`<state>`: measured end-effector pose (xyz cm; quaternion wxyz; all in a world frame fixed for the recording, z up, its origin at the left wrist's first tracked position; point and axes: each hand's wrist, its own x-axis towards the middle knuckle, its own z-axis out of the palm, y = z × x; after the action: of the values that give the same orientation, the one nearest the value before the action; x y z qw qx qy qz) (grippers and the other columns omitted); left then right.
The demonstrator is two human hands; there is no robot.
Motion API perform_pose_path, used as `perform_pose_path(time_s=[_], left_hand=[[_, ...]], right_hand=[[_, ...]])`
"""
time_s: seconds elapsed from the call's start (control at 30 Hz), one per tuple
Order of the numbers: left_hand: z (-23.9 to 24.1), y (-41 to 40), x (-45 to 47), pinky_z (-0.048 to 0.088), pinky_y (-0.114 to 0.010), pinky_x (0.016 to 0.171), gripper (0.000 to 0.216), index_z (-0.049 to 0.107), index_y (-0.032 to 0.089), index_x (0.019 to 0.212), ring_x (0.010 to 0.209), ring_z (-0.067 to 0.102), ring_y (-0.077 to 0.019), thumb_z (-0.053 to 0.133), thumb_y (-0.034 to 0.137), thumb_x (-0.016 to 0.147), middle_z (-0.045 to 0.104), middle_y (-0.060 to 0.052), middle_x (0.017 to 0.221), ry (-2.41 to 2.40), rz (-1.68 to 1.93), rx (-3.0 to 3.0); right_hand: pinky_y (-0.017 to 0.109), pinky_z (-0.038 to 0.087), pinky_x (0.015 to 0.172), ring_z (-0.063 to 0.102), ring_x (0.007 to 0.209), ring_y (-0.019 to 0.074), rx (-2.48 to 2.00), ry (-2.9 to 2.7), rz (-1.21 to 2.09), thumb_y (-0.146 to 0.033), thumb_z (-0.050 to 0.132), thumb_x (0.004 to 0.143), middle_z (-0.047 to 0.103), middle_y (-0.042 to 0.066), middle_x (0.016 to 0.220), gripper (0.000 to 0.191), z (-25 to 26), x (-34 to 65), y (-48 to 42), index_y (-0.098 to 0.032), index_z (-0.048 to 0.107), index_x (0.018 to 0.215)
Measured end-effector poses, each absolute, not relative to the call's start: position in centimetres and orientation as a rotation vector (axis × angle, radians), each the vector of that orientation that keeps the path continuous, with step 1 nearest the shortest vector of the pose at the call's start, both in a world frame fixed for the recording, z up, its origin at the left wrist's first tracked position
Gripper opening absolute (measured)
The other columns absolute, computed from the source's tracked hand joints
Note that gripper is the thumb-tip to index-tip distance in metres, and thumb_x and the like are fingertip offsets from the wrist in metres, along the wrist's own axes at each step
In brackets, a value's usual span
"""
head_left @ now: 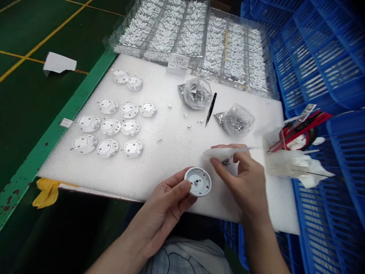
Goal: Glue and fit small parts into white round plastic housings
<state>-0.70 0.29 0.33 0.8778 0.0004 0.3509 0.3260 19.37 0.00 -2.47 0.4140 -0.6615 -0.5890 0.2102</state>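
Note:
My left hand is closed on a round white plastic knob, thumb on its rim. The knob's hollow side faces up, showing a central post and small slots around the inside. To its right, my right hand is closed around a small translucent white dish, with fingers along its far edge and the thumb over the near side. Small dark metal pieces lie in the dish, which is slightly blurred. Several similar white knobs rest in rows on the foam-covered table, flat faces up.
Two clear bags of small metal parts and a black pen lie mid-table. Trays of white parts stand behind a paper label. At right are a box with red-handled tools and blue crates.

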Motion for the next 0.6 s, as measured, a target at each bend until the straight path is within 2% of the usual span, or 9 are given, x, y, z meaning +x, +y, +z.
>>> perform_pose_path(time_s=[0.13,0.27,0.33,0.4,0.47,0.53,0.6], left_hand=[[0.4,0.4,-0.7,0.061,-0.014,0.081,0.019,0.086,0.018,0.092,0.086,0.074,-0.0100,0.096,0.023,0.077,0.082,0.000,0.093,0.770,0.682,0.016],[0.5,0.5,-0.6,0.063,-0.013,0.080,0.021,0.086,0.016,0.091,0.089,0.077,-0.0133,0.097,0.021,0.075,0.083,-0.003,0.094,0.803,0.694,0.018],[0.6,0.5,-0.5,0.063,-0.012,0.078,0.022,0.086,0.015,0.094,0.086,0.077,-0.0127,0.096,0.018,0.075,0.083,-0.004,0.098,0.840,0.701,0.001],[0.6,0.5,-0.4,0.064,-0.012,0.077,0.022,0.086,0.014,0.098,0.085,0.077,-0.0118,0.094,0.016,0.078,0.083,-0.005,0.100,0.867,0.702,-0.003],[0.6,0.5,-0.4,0.064,-0.012,0.079,0.022,0.086,0.014,0.101,0.087,0.078,-0.0125,0.092,0.017,0.081,0.083,-0.005,0.101,0.867,0.706,0.002],[0.3,0.4,-0.5,0.064,-0.012,0.079,0.025,0.086,0.015,0.102,0.089,0.078,-0.0131,0.094,0.020,0.079,0.084,-0.005,0.102,0.842,0.700,-0.003],[0.0,0.3,-0.6,0.064,-0.011,0.079,0.029,0.087,0.016,0.101,0.087,0.078,-0.0127,0.097,0.022,0.075,0.084,-0.004,0.102,0.811,0.696,-0.007]], right_hand=[[0.036,0.057,0.083,0.069,0.097,0.0225,-1.690,-1.612,0.468,-0.024,0.076,0.090,0.077,0.004,0.102,0.014,-2.8,18.0,0.5,-0.026,0.077,0.105],[0.041,0.057,0.089,0.066,0.109,0.0256,-1.637,-1.694,0.362,-0.025,0.081,0.087,0.074,0.006,0.117,0.041,-1.5,18.6,-0.6,-0.026,0.070,0.127],[0.037,0.053,0.079,0.066,0.095,0.0232,-1.601,-1.521,0.101,-0.026,0.083,0.086,0.072,0.005,0.105,0.038,-0.7,20.0,-1.9,-0.025,0.072,0.122],[0.034,0.044,0.067,0.059,0.073,0.0183,-1.515,-1.157,-0.336,-0.022,0.084,0.082,0.065,0.001,0.084,0.022,-0.1,22.1,-3.4,-0.023,0.076,0.103],[0.032,0.035,0.060,0.052,0.064,0.0159,-1.472,-0.887,-0.612,-0.023,0.089,0.074,0.060,-0.001,0.078,0.025,0.0,24.3,-4.5,-0.020,0.076,0.096],[0.032,0.034,0.058,0.054,0.062,0.0160,-1.608,-0.844,-0.533,-0.028,0.090,0.074,0.062,-0.001,0.079,0.033,-0.3,26.2,-5.2,-0.019,0.077,0.103],[0.033,0.040,0.061,0.058,0.065,0.0169,-1.773,-0.876,-0.438,-0.034,0.087,0.080,0.067,0.000,0.081,0.028,-0.9,27.4,-5.5,-0.019,0.077,0.102]])
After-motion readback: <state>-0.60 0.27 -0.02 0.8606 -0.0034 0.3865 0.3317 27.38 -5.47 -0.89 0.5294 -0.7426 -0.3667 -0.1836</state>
